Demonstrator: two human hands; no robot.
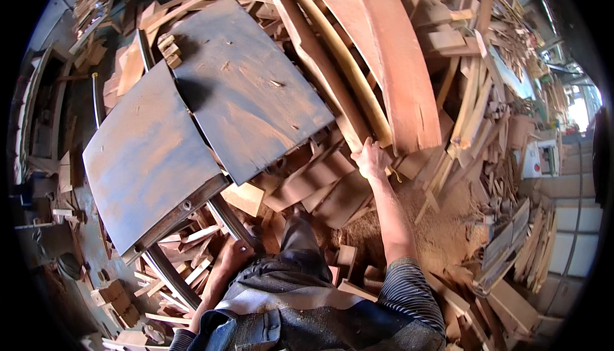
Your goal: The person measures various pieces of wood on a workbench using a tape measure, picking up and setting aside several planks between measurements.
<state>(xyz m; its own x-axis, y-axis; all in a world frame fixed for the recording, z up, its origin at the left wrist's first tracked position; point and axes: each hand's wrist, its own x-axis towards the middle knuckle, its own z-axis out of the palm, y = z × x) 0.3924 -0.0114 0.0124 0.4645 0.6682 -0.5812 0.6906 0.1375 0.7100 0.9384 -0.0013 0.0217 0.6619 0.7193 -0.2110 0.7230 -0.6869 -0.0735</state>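
Observation:
My right hand [369, 158] is closed at the near end of a long, narrow reddish-brown board [320, 70], whose far end lies on the wood pile. Just right of it lies a yellowish wood strip [348, 63], then a wide reddish plank [400, 63]. Low beside my body, my left hand [236, 253] is curled next to the end of a dark metal rail [227, 217]; what its fingers hold, if anything, is hidden. Ahead and to the left is a flat grey metal machine table in two sections, a left section [147, 153] and a right section [256, 89], dusted with sawdust.
Small wood blocks [169, 50] sit at the far edge of the table. Offcuts [198, 261] lie heaped under the rails. Sawdust [441, 223] and loose boards [326, 185] cover the ground by my feet. Stacked timber [473, 101] rises at the right.

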